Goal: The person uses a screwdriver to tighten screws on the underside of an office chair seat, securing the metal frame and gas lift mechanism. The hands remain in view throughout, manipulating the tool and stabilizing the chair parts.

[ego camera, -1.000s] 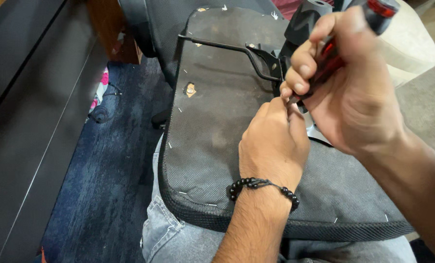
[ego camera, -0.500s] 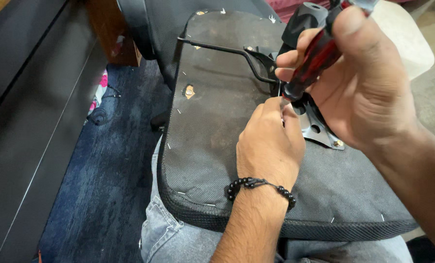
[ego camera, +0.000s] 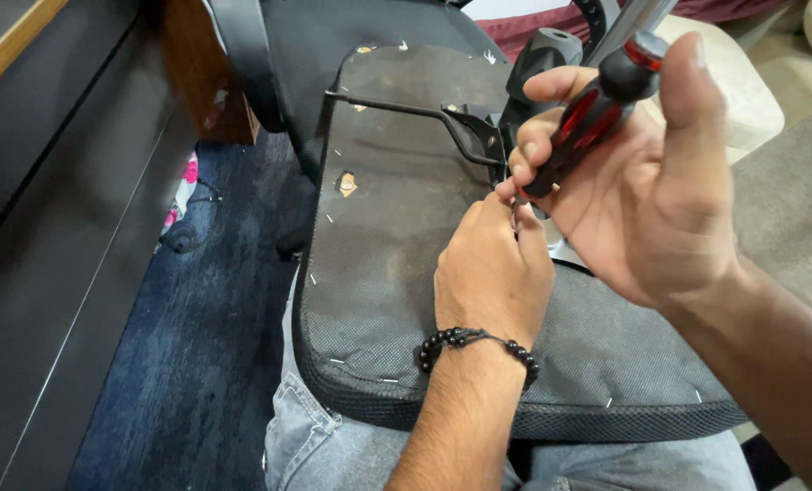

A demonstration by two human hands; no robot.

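Screwdriver (ego camera: 592,123) with red-and-black handle sits in the right hand (ego camera: 647,195) — fingers curled around the lower handle, thumb raised beside the butt end, so the hand is closed on the tool. Handle tilts up and to the right; the tip end points down-left toward the left hand (ego camera: 492,273) and is hidden behind the fingers, so what it meets cannot be told. Left hand rests knuckles-up on the upturned chair seat (ego camera: 397,273), fingers pinched together at the spot just under the screwdriver; whatever it pinches is too small and covered to make out. Beaded black bracelet (ego camera: 474,345) circles the left wrist.

Chair seat lies underside up across the person's lap, on jeans (ego camera: 306,445) — dark grey fabric, stapled along the edges, a small torn patch (ego camera: 346,184) showing tan padding left of the hands. Black metal bracket (ego camera: 424,114) runs across the top part of the seat and bends down to a plate just beside the right hand's fingertips. Silver metal plate edge (ego camera: 565,250) peeks out under the right palm. Black plastic chair part (ego camera: 542,55) stands behind the right hand. Dark blue carpet (ego camera: 197,345) covers the floor on the left, beside a dark cabinet (ego camera: 51,236). Beige cushion (ego camera: 742,91) at upper right.
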